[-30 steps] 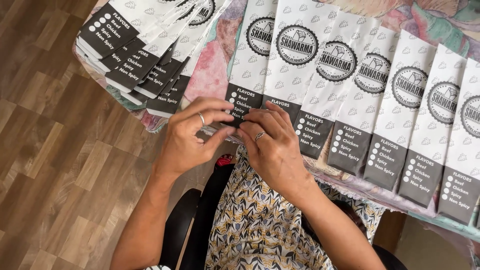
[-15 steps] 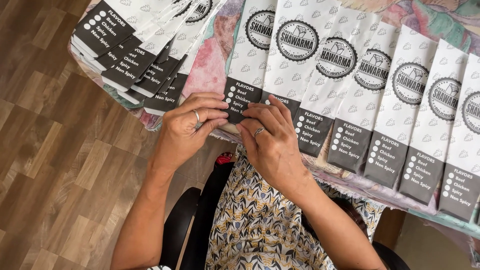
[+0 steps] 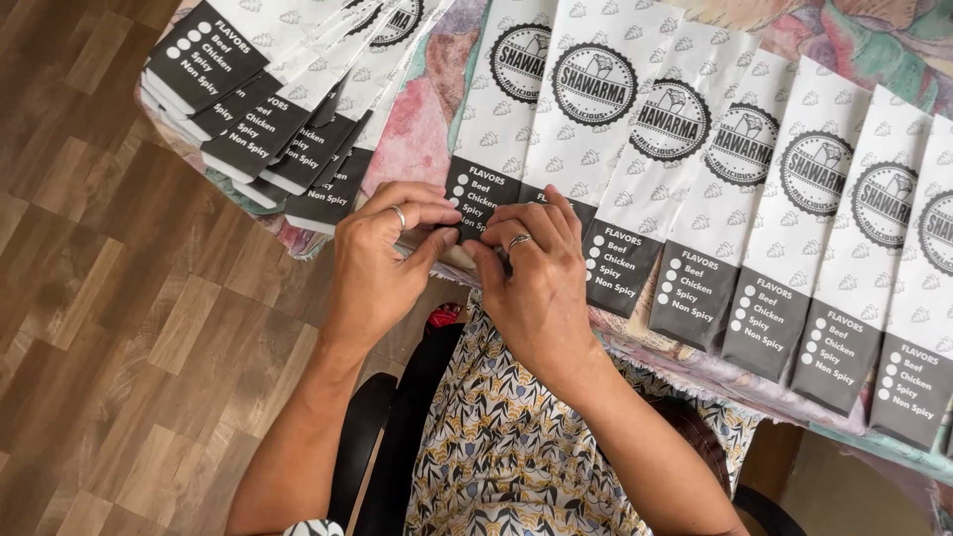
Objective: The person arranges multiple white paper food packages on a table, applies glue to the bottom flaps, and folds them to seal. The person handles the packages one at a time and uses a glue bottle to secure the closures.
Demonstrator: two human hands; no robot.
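Right at the table edge, we are pinching with both hands the dark lower end of a long white paper sleeve with a charcoal bottom panel [image 3: 496,119]. Our left hand [image 3: 382,263], a ring on one finger, is closing thumb against fingertips on the left corner of that panel. Our right hand [image 3: 536,278], also ringed, is curling over the sleeve's bottom edge just beside it, its fingers pressing down on the paper. The thumbs are nearly touching each other below the panel.

That sleeve is lying at the left end of a row of matching white-and-charcoal paper sleeves [image 3: 794,228], which are overlapping one another like shingles and running off toward the right, their dark ends hanging at the table's near edge. Farther left, a fanned stack of the same sleeves [image 3: 258,99] is sitting at the table's corner, well apart from our hands.

Under all of it, a flowered tablecloth in pink, green and cream [image 3: 422,119] is covering the table and draping over the edge. Below, our patterned black, white and yellow garment [image 3: 506,447] is showing in the lap, and a wood-plank floor in brown tones [image 3: 109,328] is spreading out to the left.
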